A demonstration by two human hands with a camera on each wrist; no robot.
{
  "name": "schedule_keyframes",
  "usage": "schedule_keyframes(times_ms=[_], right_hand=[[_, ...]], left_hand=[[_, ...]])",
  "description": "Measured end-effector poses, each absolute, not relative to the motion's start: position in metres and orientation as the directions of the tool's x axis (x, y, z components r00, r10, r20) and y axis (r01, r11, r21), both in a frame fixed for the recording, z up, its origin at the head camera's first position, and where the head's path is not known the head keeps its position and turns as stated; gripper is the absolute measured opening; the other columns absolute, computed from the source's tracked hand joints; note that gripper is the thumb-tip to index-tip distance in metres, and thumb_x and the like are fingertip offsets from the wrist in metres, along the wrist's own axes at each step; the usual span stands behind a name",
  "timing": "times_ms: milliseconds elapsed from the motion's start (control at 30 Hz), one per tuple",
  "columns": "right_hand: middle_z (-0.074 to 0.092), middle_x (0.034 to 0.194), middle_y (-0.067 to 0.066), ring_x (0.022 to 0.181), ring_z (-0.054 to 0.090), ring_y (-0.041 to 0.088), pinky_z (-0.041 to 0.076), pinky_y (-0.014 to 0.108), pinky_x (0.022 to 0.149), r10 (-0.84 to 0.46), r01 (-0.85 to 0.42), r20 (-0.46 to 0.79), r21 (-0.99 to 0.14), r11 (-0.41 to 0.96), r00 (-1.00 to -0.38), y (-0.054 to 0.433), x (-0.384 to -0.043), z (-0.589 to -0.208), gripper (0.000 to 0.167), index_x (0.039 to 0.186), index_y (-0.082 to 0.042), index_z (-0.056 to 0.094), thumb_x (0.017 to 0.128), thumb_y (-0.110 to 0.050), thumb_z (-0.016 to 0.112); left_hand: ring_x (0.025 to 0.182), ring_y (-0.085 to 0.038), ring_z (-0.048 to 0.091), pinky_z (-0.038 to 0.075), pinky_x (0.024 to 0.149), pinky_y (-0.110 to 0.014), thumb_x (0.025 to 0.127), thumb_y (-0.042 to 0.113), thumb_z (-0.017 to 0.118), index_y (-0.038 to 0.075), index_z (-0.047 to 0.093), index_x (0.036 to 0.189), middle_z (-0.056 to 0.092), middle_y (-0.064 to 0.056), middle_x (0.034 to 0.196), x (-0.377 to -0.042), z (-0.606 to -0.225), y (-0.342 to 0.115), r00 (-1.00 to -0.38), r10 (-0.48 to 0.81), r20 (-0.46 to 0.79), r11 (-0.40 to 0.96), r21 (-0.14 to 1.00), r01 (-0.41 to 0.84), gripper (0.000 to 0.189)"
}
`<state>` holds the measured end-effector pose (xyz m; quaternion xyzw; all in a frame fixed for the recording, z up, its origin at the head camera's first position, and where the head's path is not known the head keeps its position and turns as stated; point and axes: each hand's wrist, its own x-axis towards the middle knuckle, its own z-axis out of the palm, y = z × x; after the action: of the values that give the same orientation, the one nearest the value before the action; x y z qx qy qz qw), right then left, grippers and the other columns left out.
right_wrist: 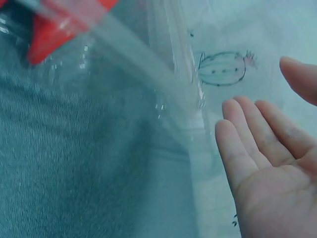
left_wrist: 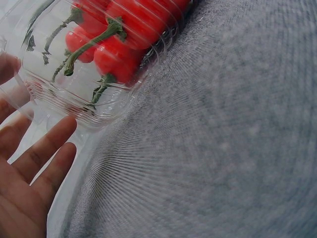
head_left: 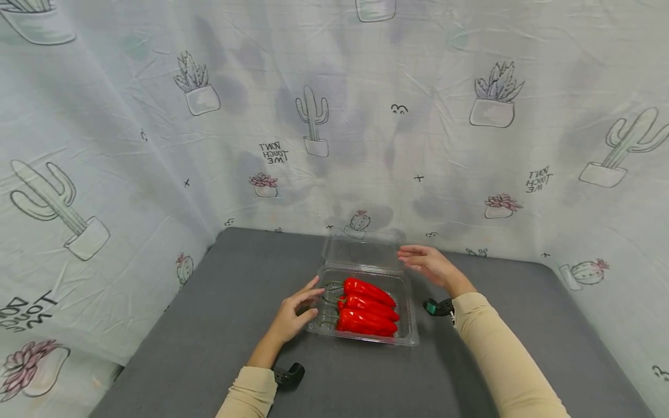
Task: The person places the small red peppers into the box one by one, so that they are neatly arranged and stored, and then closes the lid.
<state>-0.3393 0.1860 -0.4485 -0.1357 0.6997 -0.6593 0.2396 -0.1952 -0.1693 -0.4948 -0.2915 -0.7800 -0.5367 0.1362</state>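
A clear plastic clamshell box (head_left: 409, 316) lies on the table with its lid (head_left: 360, 251) raised at the back. Inside are several shiny red peppers (head_left: 368, 306), their green stems toward the left side. My left hand (head_left: 292, 313) is at the box's left wall with its fingers spread; in the left wrist view the left hand (left_wrist: 29, 168) has its fingertips at the box's ridged side. By the lid's right edge my right hand (head_left: 428, 264) has straight fingers and holds nothing. The right wrist view shows the right hand (right_wrist: 270, 153) palm up, near the blurred clear plastic.
A grey cloth-covered table (head_left: 219, 302) carries the box. Behind and beside it hangs a pale curtain (head_left: 366, 145) printed with cacti and potted plants. Dark straps (head_left: 290, 376) with small devices sit on both wrists.
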Motion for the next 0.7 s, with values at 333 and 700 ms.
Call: schedule_keyframes(times_ms=[333, 700], right_hand=[[0.016, 0.152, 0.032, 0.141, 0.019, 0.042, 0.020, 0.049, 0.116, -0.436, 0.108, -0.139, -0.990, 0.095, -0.889, 0.191, -0.349, -0.461, 0.059, 0.147, 0.012, 0.013, 0.098, -0.001, 0.043], [0.010, 0.152, 0.033, 0.142, 0.016, 0.043, 0.020, 0.048, 0.117, -0.409, 0.157, -0.220, -0.971, 0.180, -0.886, 0.176, -0.351, -0.476, 0.068, 0.147, 0.012, 0.004, 0.097, -0.006, 0.048]], left_hand=[[0.108, -0.047, 0.057, 0.049, 0.085, -0.055, 0.082, -0.015, 0.059, -0.017, 0.054, 0.121, 0.034, -0.043, 0.137, -0.196, -0.494, -0.171, -0.797, 0.314, 0.516, 0.255, 0.763, 0.594, 0.039], [0.111, -0.046, 0.056, 0.051, 0.085, -0.053, 0.082, -0.014, 0.059, -0.017, 0.055, 0.120, 0.037, -0.040, 0.138, -0.193, -0.496, -0.169, -0.787, 0.322, 0.525, 0.267, 0.748, 0.608, 0.038]])
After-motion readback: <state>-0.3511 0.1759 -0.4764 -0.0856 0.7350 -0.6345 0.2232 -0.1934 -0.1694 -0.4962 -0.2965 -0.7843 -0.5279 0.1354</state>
